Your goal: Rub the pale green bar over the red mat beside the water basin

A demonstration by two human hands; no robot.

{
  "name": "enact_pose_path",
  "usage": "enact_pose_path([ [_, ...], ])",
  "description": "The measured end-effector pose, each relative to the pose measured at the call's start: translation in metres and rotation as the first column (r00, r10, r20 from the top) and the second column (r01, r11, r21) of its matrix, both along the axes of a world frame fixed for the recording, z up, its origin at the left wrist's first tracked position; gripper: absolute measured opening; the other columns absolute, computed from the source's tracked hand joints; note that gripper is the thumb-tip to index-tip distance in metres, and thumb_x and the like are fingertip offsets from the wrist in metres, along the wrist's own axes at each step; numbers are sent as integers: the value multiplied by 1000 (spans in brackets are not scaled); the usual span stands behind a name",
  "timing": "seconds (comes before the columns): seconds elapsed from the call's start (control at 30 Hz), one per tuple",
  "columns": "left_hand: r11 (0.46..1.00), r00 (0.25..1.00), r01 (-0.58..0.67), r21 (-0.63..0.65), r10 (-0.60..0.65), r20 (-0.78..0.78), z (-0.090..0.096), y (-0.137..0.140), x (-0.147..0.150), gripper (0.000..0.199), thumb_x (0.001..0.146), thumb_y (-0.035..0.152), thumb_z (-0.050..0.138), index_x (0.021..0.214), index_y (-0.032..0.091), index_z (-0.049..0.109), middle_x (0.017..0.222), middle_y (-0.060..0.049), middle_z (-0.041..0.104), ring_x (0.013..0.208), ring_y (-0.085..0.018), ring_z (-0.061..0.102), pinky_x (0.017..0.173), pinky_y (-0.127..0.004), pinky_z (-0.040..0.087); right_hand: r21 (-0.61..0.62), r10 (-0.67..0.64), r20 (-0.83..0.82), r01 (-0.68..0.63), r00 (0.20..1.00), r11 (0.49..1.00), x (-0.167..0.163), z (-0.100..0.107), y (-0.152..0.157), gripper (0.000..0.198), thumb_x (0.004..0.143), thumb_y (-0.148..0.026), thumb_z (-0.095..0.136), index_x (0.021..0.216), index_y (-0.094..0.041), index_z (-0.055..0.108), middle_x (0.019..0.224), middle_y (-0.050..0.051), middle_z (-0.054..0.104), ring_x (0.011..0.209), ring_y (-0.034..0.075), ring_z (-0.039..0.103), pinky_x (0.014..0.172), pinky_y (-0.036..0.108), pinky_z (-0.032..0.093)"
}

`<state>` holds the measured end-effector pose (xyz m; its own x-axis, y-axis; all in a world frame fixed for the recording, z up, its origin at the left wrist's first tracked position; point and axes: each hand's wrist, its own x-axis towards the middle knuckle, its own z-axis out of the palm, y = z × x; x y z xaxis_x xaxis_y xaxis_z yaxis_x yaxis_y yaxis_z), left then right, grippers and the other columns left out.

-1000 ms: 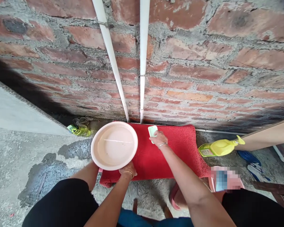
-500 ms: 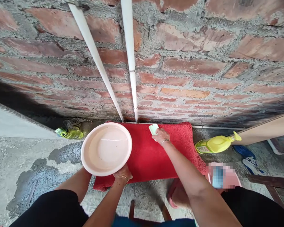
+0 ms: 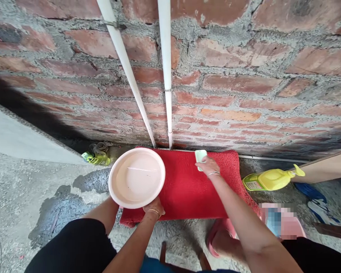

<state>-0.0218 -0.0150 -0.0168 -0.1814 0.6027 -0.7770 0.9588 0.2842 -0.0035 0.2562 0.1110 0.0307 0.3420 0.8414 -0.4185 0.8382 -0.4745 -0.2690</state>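
My left hand (image 3: 155, 208) is at the near right rim of a pale pink basin (image 3: 111, 187) with water in it, apparently gripping it. The basin's rim hides most of those fingers. It overlaps the left end of a red mat (image 3: 184, 197) and covers most of my left foot. Over the far right part of the mat, my right hand (image 3: 210, 165) is closed on a pale green block (image 3: 200, 155), rounded at the corners. Whether this is a bar of soap or a brush, I cannot tell.
A yellow pump bottle (image 3: 272, 179) lies right of the mat, with a pink tub (image 3: 298, 227) nearer me, partly pixelated. Another yellow-green bottle (image 3: 100, 159) lies left of the basin. Wet patches (image 3: 62, 206) mark the concrete. White pipes (image 3: 167, 76) run down the brick wall.
The whole view has shifted, so things appear further right. My right hand and the pale green block have moved slightly right over the mat. The basin looks a little smaller, as if lowered.
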Motion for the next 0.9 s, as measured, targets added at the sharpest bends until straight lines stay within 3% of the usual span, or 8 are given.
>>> enact_pose_path([
  [0.1,998,995,50,29,-47,-86,-2,-1,0,77,44,37,76,114,15,54,129,-18,51,124,-37,39,105,-45,25,25,129,-84,-127,988,992,-84,-7,17,43,64,-54,64,95,-25,60,103,4,56,87,18,58,70,27,42],
  [0.2,998,996,54,30,-52,-67,-2,-2,-1,76,43,34,76,113,14,55,128,-18,51,122,-37,42,103,-46,29,14,220,-99,-219,971,976,-142,-14,29,39,66,-48,64,98,-26,59,104,4,55,87,18,58,72,28,42],
  [0.27,998,997,51,34,-49,-55,0,-2,-1,73,44,31,75,112,14,56,128,-18,52,121,-37,42,102,-46,30,25,297,-93,-296,950,955,-161,-19,34,35,70,-44,62,99,-25,59,104,5,55,88,19,58,75,29,42],
  [0.37,997,997,63,41,-61,-55,4,-1,0,68,45,29,74,110,16,57,125,-16,54,119,-37,44,101,-46,32,55,389,-74,-386,918,921,-163,-22,37,35,71,-45,61,98,-23,60,105,6,54,91,20,57,78,30,41],
  [0.5,994,994,92,57,-88,-66,5,-1,1,63,45,28,73,105,17,58,119,-15,58,114,-37,49,98,-46,36,17,340,-14,-340,940,940,-118,-22,39,48,64,-47,66,105,-24,58,108,7,53,91,21,56,77,30,41],
  [0.7,990,990,103,96,-92,-108,-7,-3,-1,63,42,31,75,101,18,58,114,-12,62,111,-34,53,96,-42,39,-53,100,85,-96,991,994,12,-17,34,47,66,-50,60,105,-23,59,109,9,53,92,22,58,74,32,43],
  [0.9,989,985,137,61,-130,-115,-9,-2,0,56,44,32,74,97,17,60,108,-14,64,106,-33,56,91,-41,43,-127,-137,187,162,973,979,120,-7,8,51,67,-50,60,107,-18,58,109,15,53,95,26,58,74,36,44],
])
